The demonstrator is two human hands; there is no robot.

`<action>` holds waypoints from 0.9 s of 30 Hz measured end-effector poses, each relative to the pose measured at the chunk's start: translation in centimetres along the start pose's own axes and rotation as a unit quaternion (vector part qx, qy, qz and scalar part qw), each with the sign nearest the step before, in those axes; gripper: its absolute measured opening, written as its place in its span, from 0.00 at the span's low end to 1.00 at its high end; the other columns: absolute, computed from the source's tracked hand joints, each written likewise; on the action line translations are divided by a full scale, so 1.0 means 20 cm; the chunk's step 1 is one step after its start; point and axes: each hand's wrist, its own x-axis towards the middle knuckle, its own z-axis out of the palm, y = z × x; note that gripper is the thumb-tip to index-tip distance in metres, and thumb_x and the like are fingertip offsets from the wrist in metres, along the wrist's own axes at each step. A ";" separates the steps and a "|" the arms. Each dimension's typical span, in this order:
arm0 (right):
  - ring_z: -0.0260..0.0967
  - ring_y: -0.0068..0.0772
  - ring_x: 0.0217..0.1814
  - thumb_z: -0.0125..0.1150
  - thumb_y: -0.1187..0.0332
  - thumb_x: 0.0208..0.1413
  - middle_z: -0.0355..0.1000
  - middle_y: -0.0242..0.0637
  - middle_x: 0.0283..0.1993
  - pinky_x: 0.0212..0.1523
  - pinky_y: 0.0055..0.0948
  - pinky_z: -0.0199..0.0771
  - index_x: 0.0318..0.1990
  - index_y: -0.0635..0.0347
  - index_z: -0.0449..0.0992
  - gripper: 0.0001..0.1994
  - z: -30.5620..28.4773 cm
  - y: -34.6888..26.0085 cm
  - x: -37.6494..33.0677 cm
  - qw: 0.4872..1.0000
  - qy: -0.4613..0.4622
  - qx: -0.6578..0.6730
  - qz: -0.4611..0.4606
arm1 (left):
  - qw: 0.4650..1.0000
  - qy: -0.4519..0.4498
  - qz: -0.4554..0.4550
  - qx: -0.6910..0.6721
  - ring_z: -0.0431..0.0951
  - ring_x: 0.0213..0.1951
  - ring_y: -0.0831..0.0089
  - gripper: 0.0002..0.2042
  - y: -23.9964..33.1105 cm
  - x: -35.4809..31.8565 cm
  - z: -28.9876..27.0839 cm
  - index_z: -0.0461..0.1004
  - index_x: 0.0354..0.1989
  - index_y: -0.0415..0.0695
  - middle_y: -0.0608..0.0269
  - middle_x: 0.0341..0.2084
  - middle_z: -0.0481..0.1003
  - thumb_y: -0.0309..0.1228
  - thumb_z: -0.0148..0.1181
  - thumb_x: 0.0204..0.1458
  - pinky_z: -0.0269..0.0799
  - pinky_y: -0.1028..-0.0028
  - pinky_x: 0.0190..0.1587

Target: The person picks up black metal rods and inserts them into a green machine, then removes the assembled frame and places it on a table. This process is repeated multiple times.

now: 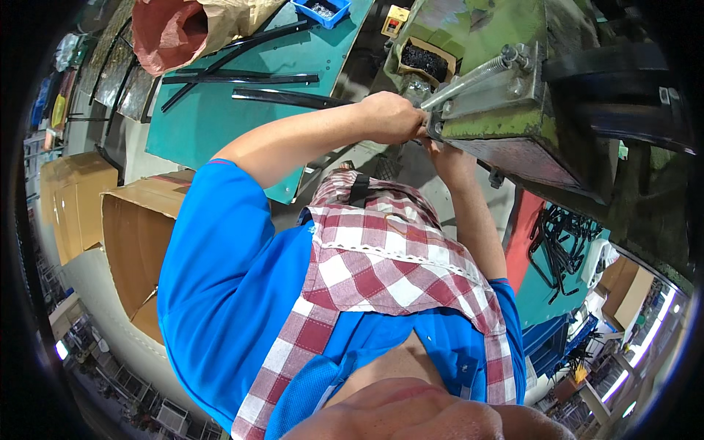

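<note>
I noted an apron (389,268) checked maroon and white and a blue shirt (224,271). The tabletop (187,139) was green, the strip (279,97) black.

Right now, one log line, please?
left hand: at machine edge | right hand: beside left, partly hidden | black strips: on green table

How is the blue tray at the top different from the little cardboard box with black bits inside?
The blue tray is bright blue, while the cardboard box is brown. The tray holds tiny silvery bits; the box holds black ones. The tray sits on the green table, but the box is by the green machine, nearer the left hand. Both are open-topped.
</note>
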 end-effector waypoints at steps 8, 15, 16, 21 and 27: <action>0.71 0.52 0.46 0.62 0.59 0.51 0.74 0.43 0.46 0.47 0.49 0.70 0.43 0.51 0.79 0.14 0.20 0.11 -0.14 0.995 -0.076 -0.058 0.025 | 0.998 -0.061 -0.002 -0.028 0.77 0.35 0.45 0.22 -0.07 0.04 0.12 0.71 0.39 0.42 0.46 0.28 0.77 0.51 0.43 0.61 0.70 0.53 0.38; 0.70 0.49 0.49 0.62 0.55 0.52 0.75 0.40 0.48 0.51 0.47 0.68 0.46 0.52 0.79 0.17 0.14 0.08 -0.09 0.987 -0.132 -0.004 0.093 | 0.995 -0.044 -0.015 -0.091 0.78 0.34 0.50 0.12 -0.10 0.07 0.17 0.73 0.36 0.42 0.47 0.30 0.77 0.39 0.55 0.54 0.72 0.56 0.35; 0.70 0.49 0.49 0.62 0.55 0.52 0.75 0.40 0.48 0.52 0.46 0.68 0.45 0.52 0.79 0.17 0.14 0.08 -0.09 0.986 -0.134 -0.008 0.097 | 0.993 -0.033 -0.014 -0.109 0.79 0.33 0.52 0.13 -0.11 0.08 0.18 0.73 0.36 0.41 0.48 0.29 0.78 0.39 0.56 0.55 0.73 0.58 0.34; 0.70 0.50 0.48 0.62 0.57 0.50 0.75 0.42 0.45 0.52 0.46 0.67 0.45 0.56 0.78 0.17 0.13 0.16 -0.15 0.990 -0.102 -0.060 0.074 | 0.920 -0.159 -0.088 -0.347 0.75 0.25 0.74 0.17 -0.18 0.15 0.20 0.75 0.36 0.37 0.62 0.25 0.78 0.43 0.56 0.58 0.71 0.71 0.30; 0.71 0.58 0.40 0.60 0.64 0.47 0.74 0.52 0.34 0.43 0.49 0.70 0.41 0.59 0.77 0.14 0.12 0.24 -0.19 0.997 -0.035 -0.007 0.063 | 0.912 -0.157 -0.120 -0.359 0.77 0.22 0.75 0.20 -0.11 0.20 0.16 0.77 0.22 0.37 0.63 0.20 0.79 0.44 0.59 0.56 0.72 0.73 0.28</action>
